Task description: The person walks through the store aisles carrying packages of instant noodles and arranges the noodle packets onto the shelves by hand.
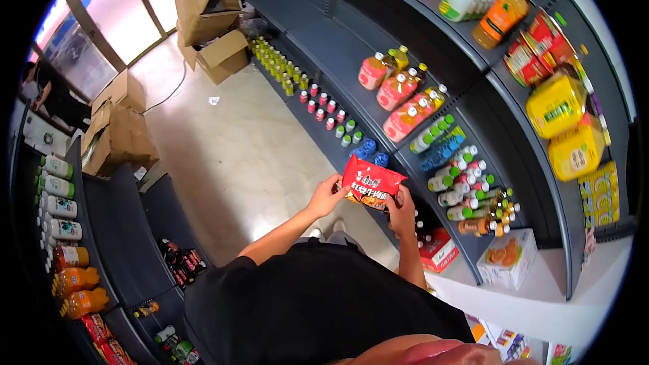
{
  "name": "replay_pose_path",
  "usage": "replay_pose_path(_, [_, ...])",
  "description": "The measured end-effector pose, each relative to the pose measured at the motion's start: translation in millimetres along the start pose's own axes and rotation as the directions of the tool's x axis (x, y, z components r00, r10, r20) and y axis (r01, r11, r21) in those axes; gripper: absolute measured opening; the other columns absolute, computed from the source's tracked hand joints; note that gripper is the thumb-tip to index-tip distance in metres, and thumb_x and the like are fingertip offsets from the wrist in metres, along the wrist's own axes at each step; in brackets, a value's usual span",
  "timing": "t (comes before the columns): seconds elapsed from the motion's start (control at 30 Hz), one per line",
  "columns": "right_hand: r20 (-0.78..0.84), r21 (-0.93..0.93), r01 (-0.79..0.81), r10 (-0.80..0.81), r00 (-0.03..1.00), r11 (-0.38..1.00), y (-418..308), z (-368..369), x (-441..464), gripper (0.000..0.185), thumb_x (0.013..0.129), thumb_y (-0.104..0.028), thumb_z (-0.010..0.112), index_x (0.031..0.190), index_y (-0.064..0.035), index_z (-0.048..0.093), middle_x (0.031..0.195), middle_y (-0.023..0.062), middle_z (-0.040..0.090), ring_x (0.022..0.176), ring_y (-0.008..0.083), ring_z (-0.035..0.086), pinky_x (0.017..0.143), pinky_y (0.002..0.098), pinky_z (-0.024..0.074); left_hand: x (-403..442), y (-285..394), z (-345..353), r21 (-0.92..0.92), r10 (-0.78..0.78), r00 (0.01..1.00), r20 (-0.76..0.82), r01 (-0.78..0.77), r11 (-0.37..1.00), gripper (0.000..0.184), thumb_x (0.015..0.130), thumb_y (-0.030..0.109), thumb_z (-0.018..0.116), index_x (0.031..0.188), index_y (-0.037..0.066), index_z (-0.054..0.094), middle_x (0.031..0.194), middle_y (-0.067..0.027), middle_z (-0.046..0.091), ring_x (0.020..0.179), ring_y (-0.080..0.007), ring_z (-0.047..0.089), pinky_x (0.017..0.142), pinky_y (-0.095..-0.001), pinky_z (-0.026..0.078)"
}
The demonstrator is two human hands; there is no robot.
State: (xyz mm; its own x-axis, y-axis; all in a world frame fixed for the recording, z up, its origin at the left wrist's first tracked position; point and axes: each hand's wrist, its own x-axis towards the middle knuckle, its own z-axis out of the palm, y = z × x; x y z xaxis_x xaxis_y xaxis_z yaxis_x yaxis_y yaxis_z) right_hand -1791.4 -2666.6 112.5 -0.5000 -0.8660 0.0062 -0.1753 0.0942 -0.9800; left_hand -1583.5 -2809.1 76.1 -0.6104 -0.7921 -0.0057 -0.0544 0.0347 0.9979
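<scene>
Between my two hands is a red instant noodle packet (371, 182), held in front of my body with its printed front facing up. My left hand (328, 196) grips its left edge, the fingers partly hidden behind it. At the right end, my right hand (401, 211) is closed on the packet's edge with the thumb on top. Just beyond the packet, blue bottles (365, 149) sit on the lower shelf. A red box (439, 251) stands to the right of my right hand.
Shelves on the right carry pink bottles (407, 119), a large orange juice bottle (501, 15) and yellow jugs (556, 104). Cardboard boxes (122, 128) stand on the floor (203, 162) at left. Another shelf (115, 230) runs along my left. A person (54, 94) is far left.
</scene>
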Motion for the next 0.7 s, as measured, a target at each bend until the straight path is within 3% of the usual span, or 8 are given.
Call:
replay_pose_path(0.13, [0.097, 0.145, 0.029, -0.044, 0.994, 0.989, 31, 20, 53, 0.038, 0.096, 0.001, 0.059, 0.132, 0.0055, 0.048, 0.125, 0.0135, 0.064, 0.115, 0.0164, 0.06, 0.098, 0.0295, 0.0454, 22, 0, -22, -0.015, 0.004, 0.995, -0.096, -0.005, 1.0, 0.022, 0.094, 0.021, 0.071, 0.106, 0.004, 0.065, 0.07, 0.0019, 0.06, 0.06, -0.0038, 0.051, 0.057, -0.0255, 0.042])
replay_pose_path(0.2, [0.138, 0.112, 0.038, -0.053, 0.989, 0.993, 33, 29, 79, 0.038, 0.097, 0.0, 0.059, 0.133, 0.0054, 0.047, 0.127, 0.013, 0.063, 0.114, 0.0153, 0.06, 0.096, 0.0285, 0.0456, 42, -20, -31, 0.034, 0.024, 0.99, -0.136, -0.019, 0.999, 0.022, 0.093, 0.022, 0.071, 0.106, 0.005, 0.065, 0.069, 0.0021, 0.058, 0.06, -0.004, 0.049, 0.056, -0.026, 0.041])
replay_pose_path(0.33, [0.157, 0.195, 0.095, -0.126, 0.98, 0.976, 14, 49, 139, 0.037, 0.097, 0.002, 0.059, 0.132, 0.005, 0.048, 0.129, 0.0141, 0.062, 0.121, 0.0184, 0.059, 0.105, 0.032, 0.0432, 102, -25, -58, 0.092, 0.037, 0.976, -0.216, -0.017, 0.996, 0.021, 0.093, 0.023, 0.072, 0.105, 0.006, 0.066, 0.069, 0.0017, 0.059, 0.061, -0.0045, 0.049, 0.056, -0.0259, 0.041])
replay_pose_path(0.4, [0.141, 0.173, 0.153, -0.178, 0.974, 0.973, 11, 54, 173, 0.036, 0.097, 0.002, 0.059, 0.131, 0.0049, 0.049, 0.128, 0.0139, 0.062, 0.119, 0.0183, 0.06, 0.103, 0.0318, 0.044, 136, -2, -71, 0.064, 0.096, 0.97, -0.225, -0.084, 0.994, 0.022, 0.092, 0.021, 0.073, 0.106, 0.006, 0.065, 0.073, -0.0003, 0.061, 0.064, -0.006, 0.051, 0.059, -0.026, 0.042])
replay_pose_path(0.47, [0.044, 0.228, 0.255, -0.271, 0.962, 0.94, -12, 63, 201, 0.031, 0.095, -0.001, 0.063, 0.123, 0.0037, 0.052, 0.116, 0.0108, 0.067, 0.104, 0.0145, 0.064, 0.086, 0.027, 0.0475, 166, 29, -80, 0.058, 0.175, 0.961, -0.215, -0.166, 0.984, 0.022, 0.092, 0.02, 0.073, 0.105, 0.005, 0.065, 0.079, -0.0023, 0.063, 0.068, -0.0082, 0.053, 0.062, -0.0255, 0.044])
replay_pose_path(0.5, [0.031, 0.188, 0.282, -0.293, 0.956, 0.941, -22, 62, 215, 0.03, 0.093, -0.002, 0.065, 0.121, 0.0028, 0.054, 0.11, 0.011, 0.069, 0.099, 0.0157, 0.065, 0.084, 0.0283, 0.0487, 183, 43, -87, 0.058, 0.218, 0.954, -0.205, -0.211, 0.976, 0.022, 0.091, 0.019, 0.073, 0.105, 0.004, 0.065, 0.081, -0.0034, 0.063, 0.07, -0.0093, 0.055, 0.063, -0.0253, 0.044])
replay_pose_path(0.6, [-0.045, 0.16, 0.38, -0.378, 0.925, 0.911, -39, 61, 249, 0.032, 0.089, -0.004, 0.072, 0.117, 0.0016, 0.057, 0.101, 0.0103, 0.07, 0.095, 0.0165, 0.066, 0.085, 0.0299, 0.0498, 230, 74, -110, 0.33, 0.507, 0.853, -0.121, -0.448, 0.831, 0.021, 0.09, 0.016, 0.073, 0.105, 0.003, 0.066, 0.09, -0.0063, 0.065, 0.077, -0.0131, 0.059, 0.068, -0.0258, 0.046])
replay_pose_path(0.7, [-0.084, 0.196, 0.454, -0.447, 0.891, 0.869, -41, 56, 273, 0.032, 0.085, -0.003, 0.075, 0.114, 0.0018, 0.061, 0.102, 0.0129, 0.071, 0.093, 0.0205, 0.068, 0.085, 0.0315, 0.0515, 262, 117, -116, 0.358, 0.562, 0.823, -0.081, -0.502, 0.787, 0.026, 0.089, 0.016, 0.073, 0.11, 0.001, 0.067, 0.101, -0.011, 0.068, 0.088, -0.0201, 0.066, 0.076, -0.031, 0.053])
